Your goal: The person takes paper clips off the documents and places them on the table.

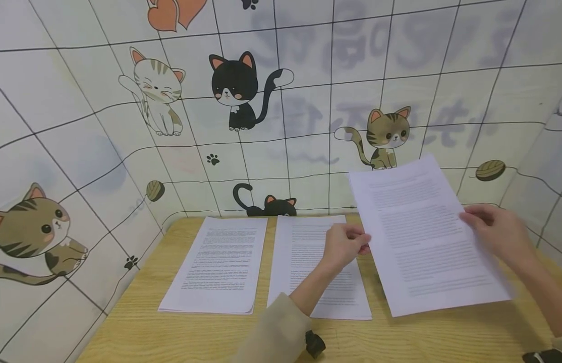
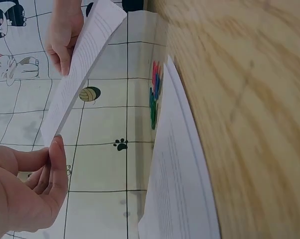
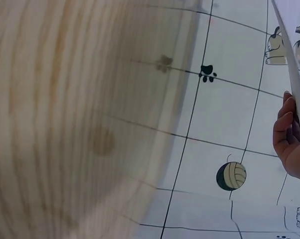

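Note:
Both hands hold a stack of printed sheets [image 1: 422, 237] up above the table's right side, tilted. My left hand [image 1: 345, 247] pinches its left edge between thumb and fingers, in front of a second paper stack [image 1: 303, 252] on the table. My right hand [image 1: 501, 234] grips the opposite edge. In the left wrist view the held stack [image 2: 77, 74] appears nearly edge-on, with the left hand [image 2: 33, 184] near and the right hand [image 2: 65, 37] beyond. The right wrist view catches the left hand [image 3: 292, 139] at the stack's edge.
Another printed stack [image 1: 217, 264] lies at the left on the wooden table [image 1: 126, 322]. Red, blue and green paper clips [image 2: 154, 94] lie beyond the paper in the left wrist view. A wall covering [image 1: 308, 151] with cartoon cats encloses the table's back and sides.

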Action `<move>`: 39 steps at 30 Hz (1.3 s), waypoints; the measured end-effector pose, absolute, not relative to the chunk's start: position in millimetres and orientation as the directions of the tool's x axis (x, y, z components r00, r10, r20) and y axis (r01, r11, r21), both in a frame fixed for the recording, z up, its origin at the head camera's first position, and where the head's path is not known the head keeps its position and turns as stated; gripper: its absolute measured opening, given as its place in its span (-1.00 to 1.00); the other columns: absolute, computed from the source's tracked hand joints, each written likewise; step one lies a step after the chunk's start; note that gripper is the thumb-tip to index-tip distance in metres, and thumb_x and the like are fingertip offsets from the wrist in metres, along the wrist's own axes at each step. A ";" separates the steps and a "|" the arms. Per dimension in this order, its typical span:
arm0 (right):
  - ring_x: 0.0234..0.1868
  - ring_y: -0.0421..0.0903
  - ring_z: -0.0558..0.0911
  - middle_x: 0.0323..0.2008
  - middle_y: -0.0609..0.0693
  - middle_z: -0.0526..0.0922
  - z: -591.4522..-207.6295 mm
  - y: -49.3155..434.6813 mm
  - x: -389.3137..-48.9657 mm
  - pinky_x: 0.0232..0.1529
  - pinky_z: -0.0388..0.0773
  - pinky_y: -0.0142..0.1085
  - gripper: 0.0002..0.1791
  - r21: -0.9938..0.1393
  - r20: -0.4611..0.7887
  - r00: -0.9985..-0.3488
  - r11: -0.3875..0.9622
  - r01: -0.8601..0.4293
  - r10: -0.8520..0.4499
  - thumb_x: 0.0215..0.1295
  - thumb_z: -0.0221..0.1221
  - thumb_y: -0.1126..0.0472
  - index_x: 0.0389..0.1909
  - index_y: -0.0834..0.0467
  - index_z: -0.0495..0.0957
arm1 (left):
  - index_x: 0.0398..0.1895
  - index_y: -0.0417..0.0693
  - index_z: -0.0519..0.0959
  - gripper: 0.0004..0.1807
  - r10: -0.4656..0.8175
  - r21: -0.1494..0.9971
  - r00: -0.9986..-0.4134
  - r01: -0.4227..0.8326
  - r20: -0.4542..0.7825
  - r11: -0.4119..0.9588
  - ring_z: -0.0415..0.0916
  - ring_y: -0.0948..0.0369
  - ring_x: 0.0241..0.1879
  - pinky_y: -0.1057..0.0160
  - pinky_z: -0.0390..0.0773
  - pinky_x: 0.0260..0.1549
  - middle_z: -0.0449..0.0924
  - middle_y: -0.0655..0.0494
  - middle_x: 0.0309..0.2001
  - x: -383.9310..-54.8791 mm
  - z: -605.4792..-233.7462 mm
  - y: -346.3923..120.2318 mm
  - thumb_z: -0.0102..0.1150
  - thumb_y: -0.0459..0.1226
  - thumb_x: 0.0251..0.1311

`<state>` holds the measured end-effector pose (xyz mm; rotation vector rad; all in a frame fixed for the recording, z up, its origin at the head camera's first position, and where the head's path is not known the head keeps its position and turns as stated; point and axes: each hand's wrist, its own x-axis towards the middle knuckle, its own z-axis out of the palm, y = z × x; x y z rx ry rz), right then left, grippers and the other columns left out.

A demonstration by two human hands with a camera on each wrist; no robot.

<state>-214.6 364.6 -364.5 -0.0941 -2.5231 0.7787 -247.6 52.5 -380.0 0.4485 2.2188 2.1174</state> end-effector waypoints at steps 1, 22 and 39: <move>0.01 0.39 0.51 0.01 0.51 0.56 -366.5 366.8 -214.4 -0.25 0.22 -0.34 -0.53 -0.544 0.443 -0.872 0.835 -0.077 0.208 0.53 0.11 0.08 0.11 0.45 0.50 | -0.43 -0.35 0.68 -0.94 0.234 0.985 -0.959 0.172 0.163 0.020 0.72 -0.09 -0.46 0.13 0.71 -0.38 0.66 -0.01 -0.57 -246.7 -380.3 55.9 0.32 -0.55 0.18; -0.12 0.34 0.50 -0.08 0.51 0.58 -391.4 402.6 -214.0 -0.19 0.23 -0.12 -0.66 -0.500 0.429 -0.877 0.865 -0.029 0.218 0.48 0.15 0.24 0.04 0.47 0.53 | -0.49 -0.39 0.65 -0.90 0.227 0.997 -0.973 0.048 0.035 0.053 0.71 -0.23 -0.37 0.05 0.71 -0.33 0.66 -0.18 -0.56 -246.5 -397.3 104.8 0.26 -0.63 0.13; -0.13 0.41 0.49 -0.12 0.53 0.55 -406.8 420.9 -219.8 -0.21 0.30 0.06 -0.63 -0.488 0.320 -0.925 0.872 0.024 0.205 0.43 0.19 0.25 -0.02 0.53 0.50 | -0.54 -0.34 0.64 -0.86 0.195 0.976 -0.980 0.009 -0.035 0.218 0.72 -0.03 -0.52 0.26 0.68 -0.49 0.62 -0.09 -0.64 -253.3 -408.2 118.4 0.29 -0.64 0.05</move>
